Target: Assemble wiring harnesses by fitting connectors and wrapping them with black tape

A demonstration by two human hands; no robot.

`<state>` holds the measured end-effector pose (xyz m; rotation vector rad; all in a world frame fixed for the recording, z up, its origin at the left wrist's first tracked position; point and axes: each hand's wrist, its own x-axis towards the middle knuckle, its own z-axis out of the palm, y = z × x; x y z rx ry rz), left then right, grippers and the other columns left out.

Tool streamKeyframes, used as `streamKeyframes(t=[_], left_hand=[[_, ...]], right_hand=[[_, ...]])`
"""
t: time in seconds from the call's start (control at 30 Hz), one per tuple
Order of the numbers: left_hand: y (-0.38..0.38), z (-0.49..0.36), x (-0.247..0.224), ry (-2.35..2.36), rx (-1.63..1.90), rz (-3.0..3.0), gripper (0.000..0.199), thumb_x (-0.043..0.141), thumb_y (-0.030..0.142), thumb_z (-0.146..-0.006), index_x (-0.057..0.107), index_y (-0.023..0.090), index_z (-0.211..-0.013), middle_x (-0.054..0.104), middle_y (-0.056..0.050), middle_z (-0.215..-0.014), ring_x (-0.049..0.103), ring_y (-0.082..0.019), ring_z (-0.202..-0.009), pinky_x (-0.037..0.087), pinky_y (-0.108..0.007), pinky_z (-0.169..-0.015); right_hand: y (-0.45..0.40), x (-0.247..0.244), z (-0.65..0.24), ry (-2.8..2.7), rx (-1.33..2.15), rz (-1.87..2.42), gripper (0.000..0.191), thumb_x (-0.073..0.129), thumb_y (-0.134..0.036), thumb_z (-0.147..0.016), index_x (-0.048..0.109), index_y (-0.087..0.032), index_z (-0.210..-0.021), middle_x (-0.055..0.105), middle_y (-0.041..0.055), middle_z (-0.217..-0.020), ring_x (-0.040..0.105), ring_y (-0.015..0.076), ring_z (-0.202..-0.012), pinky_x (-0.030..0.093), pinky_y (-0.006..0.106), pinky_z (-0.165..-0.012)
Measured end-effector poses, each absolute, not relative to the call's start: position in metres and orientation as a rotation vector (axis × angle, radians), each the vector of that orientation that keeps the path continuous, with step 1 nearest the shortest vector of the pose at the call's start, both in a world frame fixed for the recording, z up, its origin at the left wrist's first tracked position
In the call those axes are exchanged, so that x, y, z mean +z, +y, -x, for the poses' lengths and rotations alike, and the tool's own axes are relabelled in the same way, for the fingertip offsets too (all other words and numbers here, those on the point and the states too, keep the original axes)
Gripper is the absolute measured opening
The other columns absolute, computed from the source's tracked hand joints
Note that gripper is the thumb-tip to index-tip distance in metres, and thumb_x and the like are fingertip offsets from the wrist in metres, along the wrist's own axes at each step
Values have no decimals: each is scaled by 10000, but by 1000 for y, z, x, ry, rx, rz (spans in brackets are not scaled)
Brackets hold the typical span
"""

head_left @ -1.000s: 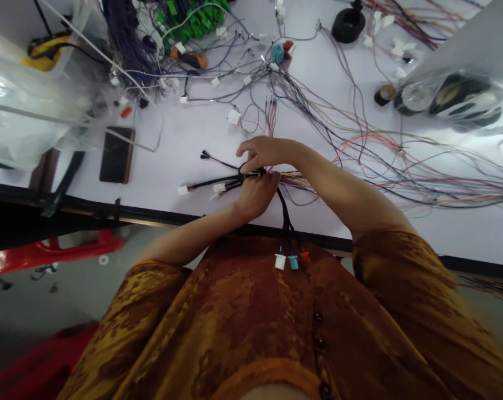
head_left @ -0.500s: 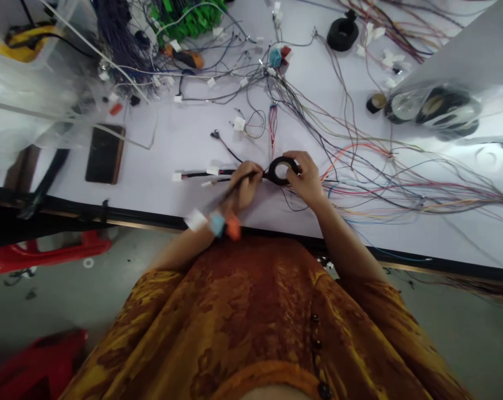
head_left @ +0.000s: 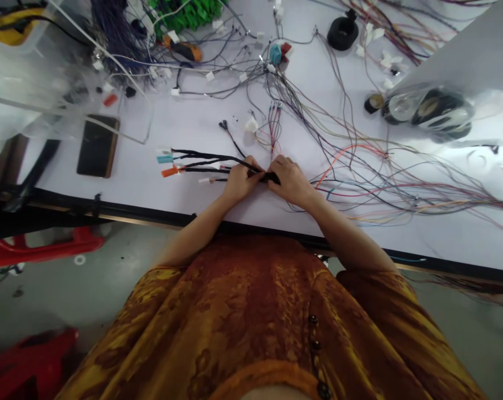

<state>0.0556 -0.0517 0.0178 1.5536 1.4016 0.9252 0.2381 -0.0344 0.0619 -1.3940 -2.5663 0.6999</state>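
Observation:
My left hand [head_left: 241,180] is closed on a bundle of black-wrapped wires [head_left: 210,156] near the table's front edge. The bundle's branches stretch left and end in a light blue connector [head_left: 165,159], an orange connector [head_left: 170,172] and white ones. Close beside it, my right hand [head_left: 291,180] is closed around a black tape roll [head_left: 273,177], mostly hidden by the fingers, against the bundle. Red and dark thin wires [head_left: 273,125] rise behind my hands, and loose coloured wires [head_left: 368,191] run off to the right.
A phone [head_left: 97,146] lies at the left, near clear plastic bags. Farther back are an orange and black tool [head_left: 186,50], green connectors [head_left: 189,14] and a black tape roll [head_left: 342,33]. Wrapped rolls [head_left: 441,113] lie at the right. Red stools stand below the table.
The light blue and orange connectors have swung from over my left forearm onto the table at the left. My right hand has turned over the tape roll, which now shows far less.

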Motion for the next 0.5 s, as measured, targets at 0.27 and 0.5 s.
streamKeyframes(t=[0.27, 0.5], left_hand=[[-53, -55, 17, 1412, 892, -1562, 90, 650, 254, -846, 576, 205, -830, 647, 13, -735, 587, -134, -659, 455, -264, -644], [-60, -61, 18, 1496, 929, -1545, 123, 669, 182, -831, 555, 205, -790, 626, 31, -710, 552, -121, -641, 411, -268, -638]], right_hand=[[-34, 57, -232, -2475, 674, 1437, 123, 550, -219, -880, 642, -179, -951, 619, 170, -1106, 570, 317, -1014, 479, 457, -844], [-31, 61, -227, -2754, 528, 1327, 243, 430, -166, -951, 672, -175, -926, 669, 159, -1061, 574, 303, -1021, 444, 453, -861]])
